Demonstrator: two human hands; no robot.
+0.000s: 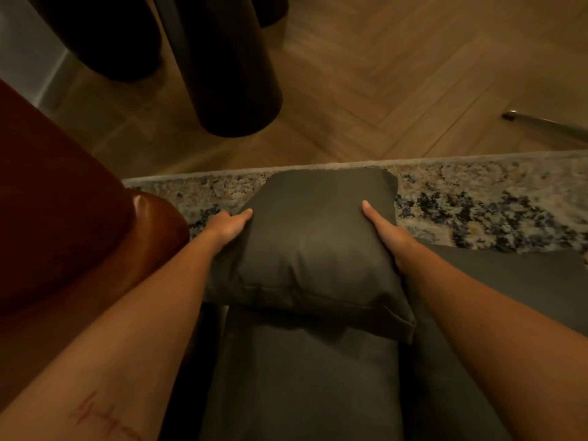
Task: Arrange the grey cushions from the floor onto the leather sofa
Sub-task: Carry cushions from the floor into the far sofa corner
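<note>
Over speckled rug (477, 198), hands (227, 229) (386, 238) hold a plump, seamed grey cushion (315, 249).

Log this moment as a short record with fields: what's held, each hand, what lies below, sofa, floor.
held: grey cushion, gripped at both side edges
left hand: thumb on top, fingers hidden beneath
right hand: thumb on top, fingers hidden beneath
below: second grey cushion, lying lengthwise
sofa: leather sofa arm at left, no cushion seen on it
floor: patterned rug on herringbone wood

Grey cushion (315, 249) lies flat, seemingly atop another cushion (302, 383), beside leather sofa (63, 218).
</note>
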